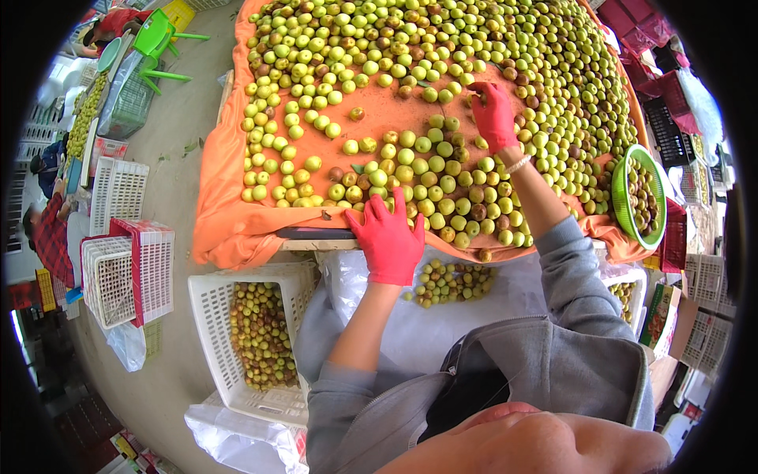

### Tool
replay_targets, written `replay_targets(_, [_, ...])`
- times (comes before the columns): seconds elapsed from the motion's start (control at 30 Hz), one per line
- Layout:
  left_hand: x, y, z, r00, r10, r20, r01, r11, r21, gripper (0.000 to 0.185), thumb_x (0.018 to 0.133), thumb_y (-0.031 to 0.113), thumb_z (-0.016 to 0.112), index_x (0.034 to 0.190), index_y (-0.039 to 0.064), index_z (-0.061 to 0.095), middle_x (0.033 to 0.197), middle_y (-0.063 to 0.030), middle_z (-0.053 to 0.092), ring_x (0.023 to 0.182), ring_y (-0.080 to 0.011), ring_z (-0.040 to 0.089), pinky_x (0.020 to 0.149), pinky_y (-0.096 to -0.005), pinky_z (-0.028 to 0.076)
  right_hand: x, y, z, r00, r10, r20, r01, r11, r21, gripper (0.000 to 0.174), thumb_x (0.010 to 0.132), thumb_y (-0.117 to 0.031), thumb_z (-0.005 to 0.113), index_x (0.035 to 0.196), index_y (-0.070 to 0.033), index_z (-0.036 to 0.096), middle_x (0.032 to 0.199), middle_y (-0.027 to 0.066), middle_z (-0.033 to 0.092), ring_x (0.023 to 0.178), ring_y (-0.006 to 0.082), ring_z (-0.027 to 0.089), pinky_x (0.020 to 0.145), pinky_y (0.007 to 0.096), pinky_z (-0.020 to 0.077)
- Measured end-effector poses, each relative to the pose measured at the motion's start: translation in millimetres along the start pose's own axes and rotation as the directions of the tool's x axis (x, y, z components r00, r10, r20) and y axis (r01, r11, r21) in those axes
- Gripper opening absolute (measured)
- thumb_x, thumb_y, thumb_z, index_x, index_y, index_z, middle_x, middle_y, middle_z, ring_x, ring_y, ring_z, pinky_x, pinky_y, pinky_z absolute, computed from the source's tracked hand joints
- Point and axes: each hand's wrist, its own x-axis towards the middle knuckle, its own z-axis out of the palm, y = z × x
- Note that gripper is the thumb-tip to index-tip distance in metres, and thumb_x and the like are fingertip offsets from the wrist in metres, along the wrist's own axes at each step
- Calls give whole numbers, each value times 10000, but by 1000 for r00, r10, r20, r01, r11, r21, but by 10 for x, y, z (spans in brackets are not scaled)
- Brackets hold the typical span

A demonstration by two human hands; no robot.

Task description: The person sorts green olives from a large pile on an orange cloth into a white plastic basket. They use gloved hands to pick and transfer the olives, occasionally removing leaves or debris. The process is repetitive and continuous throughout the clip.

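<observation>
Many green and brown-blotched jujubes (432, 178) lie spread over a table covered with orange cloth (379, 106). My left hand (388, 237), in a red glove, rests at the table's near edge with its fingers spread, fingertips beside the nearest fruit; no fruit shows in it. Farther out and to the right, my right hand (494, 112), also red-gloved, reaches over the fruit with its fingers bent at the edge of a bare patch of cloth. Whether it holds a jujube cannot be told. More jujubes (453, 283) lie on clear plastic (391, 320) over my lap.
A white crate (207, 314) with jujubes stands at lower left. A green basket (619, 183) of fruit sits at the table's right corner. Stacked white crates (112, 266), a green plastic chair (155, 38) and a person in a checked shirt (50, 237) are on the left.
</observation>
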Motion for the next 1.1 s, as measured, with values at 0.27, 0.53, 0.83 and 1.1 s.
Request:
replay_targets(0.27, [-244,-236,486,977,-14,-214,-77,907,-413,670,835,464,583,1373,111,398,1258,-176,453,1112,-324,472,1020,-590,251,-1121,-2624,59,435,-619,654,-94,691,717,707,860,-372,661,1420,-89,337,1344,116,481,1169,240,479,1010,352,380])
replay_targets(0.53, [-46,-21,-5,996,50,-75,-58,993,-100,644,750,461,666,1254,116,463,1201,-146,464,1083,-284,486,981,-637,254,731,-1039,1405,855,-374,360,439,891,-118,442,781,-255,661,1196,-130,572,1170,126,553,1117,349,495,937,409,433])
replay_targets(0.83, [-23,-52,-84,999,25,30,-22,995,-98,593,790,430,626,1284,125,503,1198,-116,492,1113,-282,475,996,-599,268,930,-502,1352,831,-199,519,440,806,-395,322,855,-427,498,1061,-221,635,1183,88,554,1080,306,510,982,470,331])
replay_targets(1.1, [-22,-35,-62,999,7,36,-5,998,-62,599,808,447,610,1307,137,493,1191,-111,514,1127,-285,477,1009,-615,254,499,258,124,673,-255,694,491,856,-162,258,840,-336,584,990,-152,684,955,94,642,902,277,620,784,401,500])
